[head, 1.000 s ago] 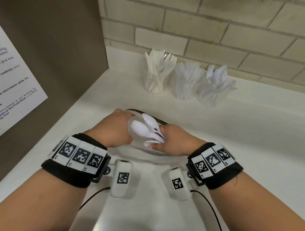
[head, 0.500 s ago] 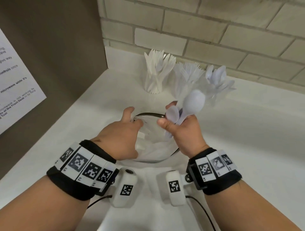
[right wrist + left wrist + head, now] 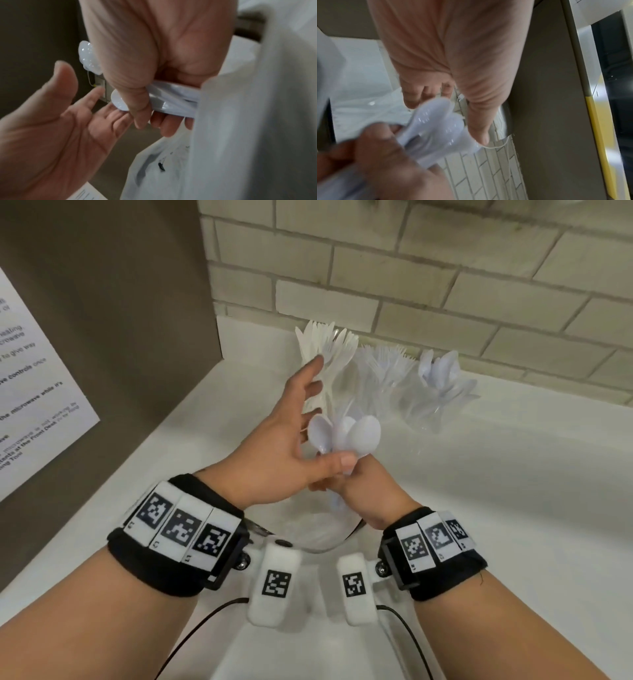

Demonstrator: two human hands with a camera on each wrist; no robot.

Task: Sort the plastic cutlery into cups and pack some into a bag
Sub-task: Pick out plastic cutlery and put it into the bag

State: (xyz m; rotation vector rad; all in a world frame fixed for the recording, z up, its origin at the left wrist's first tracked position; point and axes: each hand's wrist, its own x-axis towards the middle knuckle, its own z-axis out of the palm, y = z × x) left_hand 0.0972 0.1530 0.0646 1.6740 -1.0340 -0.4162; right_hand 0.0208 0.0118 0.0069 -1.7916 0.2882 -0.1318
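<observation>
We see a small bunch of white plastic spoons (image 3: 346, 436) held upright above the bag, their oval bowls fanned out at the top and their handles gathered together below, gripped in the right hand (image 3: 368, 491). Under them lies the clear plastic bag (image 3: 308, 529), its dark-edged mouth open on the white counter. At the back, against the brick wall, three clear cups stand in a row, close together: the left cup (image 3: 320, 402) bristles with white forks and knives, handles down; the middle cup (image 3: 383, 392) holds translucent forks; the right cup (image 3: 428, 409) holds spoons, bowls up and splayed outward.
</observation>
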